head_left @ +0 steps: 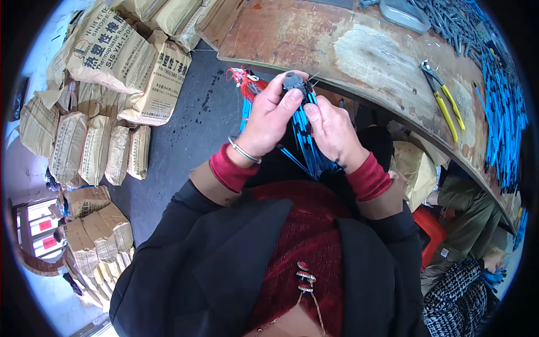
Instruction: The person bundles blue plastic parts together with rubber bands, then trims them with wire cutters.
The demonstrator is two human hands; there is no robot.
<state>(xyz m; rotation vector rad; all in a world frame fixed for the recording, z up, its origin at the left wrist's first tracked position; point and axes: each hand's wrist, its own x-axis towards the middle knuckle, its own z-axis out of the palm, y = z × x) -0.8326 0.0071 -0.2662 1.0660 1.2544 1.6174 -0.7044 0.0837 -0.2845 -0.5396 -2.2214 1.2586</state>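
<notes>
While I watch from the head cam, both hands meet in front of the chest, just below the edge of the worn brown wooden workbench [314, 39]. L hand [268, 121] has fingers curled tight around a small dark grey plastic connector piece [293, 81], thumb pressed on its side, w/ a silver metal bangle [243, 150] on the wrist. R hand [332, 135] is closed around a bundle of thin blue plastic rods [306, 140], thumb up near the grey piece; the rods run down btw both hands toward the lap and fan out there. The grey piece sits at the top end of that bundle, touching it.

On the bench, right side, lie yellow-handled metal pliers [443, 98], well apart from the hands. Further right, a big heap of loose blue rods [505, 118] along the bench rim, and a pile of grey plastic parts [449, 22] near the top edge. Left on the dark floor: stacked tan paper sacks [112, 56]. Behind the L hand, a red-orange tangle of cord [247, 81], partly hidden. Lower right, another person in an olive jacket [471, 213] sits close by.
</notes>
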